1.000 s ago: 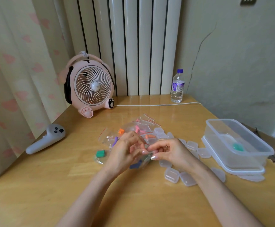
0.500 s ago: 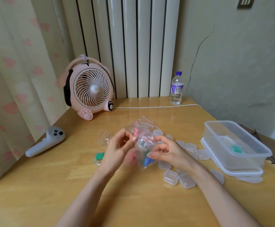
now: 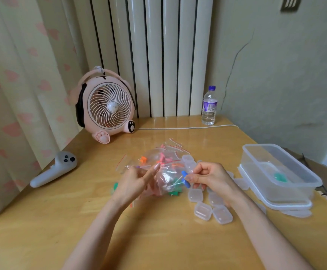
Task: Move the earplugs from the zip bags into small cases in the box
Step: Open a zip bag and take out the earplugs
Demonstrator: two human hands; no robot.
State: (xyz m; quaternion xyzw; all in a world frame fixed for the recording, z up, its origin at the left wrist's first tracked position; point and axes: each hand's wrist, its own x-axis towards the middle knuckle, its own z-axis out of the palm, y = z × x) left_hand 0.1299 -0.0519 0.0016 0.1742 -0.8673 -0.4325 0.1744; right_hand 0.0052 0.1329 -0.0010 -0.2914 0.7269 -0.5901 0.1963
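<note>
Inspector: Since half a second back, the right hand (image 3: 209,178) has drawn slightly away from the left hand (image 3: 137,184). The blue earplug (image 3: 185,175), which lay low in the zip bag (image 3: 165,178), now sits at the bag's right edge, pinched between right thumb and forefinger. Whether it is clear of the film, I cannot tell.

Clerk: And the left hand?

Inspector: Its fingers are curled round the bag, forefinger pointing up. The bag hangs just above the table (image 3: 158,240), with more earplugs inside.

Clerk: Handling?

Inspector: I judge the earplug light, soft and squashy; a fingertip pinch at mid-length should serve. The bag is thin and likely slippery, best held near its mouth.

Clerk: Surroundings?

Inspector: Small cases (image 3: 202,210) lie on the table just below the right wrist, apparently closed, so one needs opening while both hands are occupied. The box (image 3: 271,184) stands to the right, apart from the hands, with a green piece (image 3: 280,177) inside. Spare bags (image 3: 164,152) are heaped behind the hands. Fan (image 3: 108,108), bottle (image 3: 209,106) and cable (image 3: 184,128) sit at the far edge, and a controller (image 3: 55,170) lies to the left. None of these obstructs.
</note>
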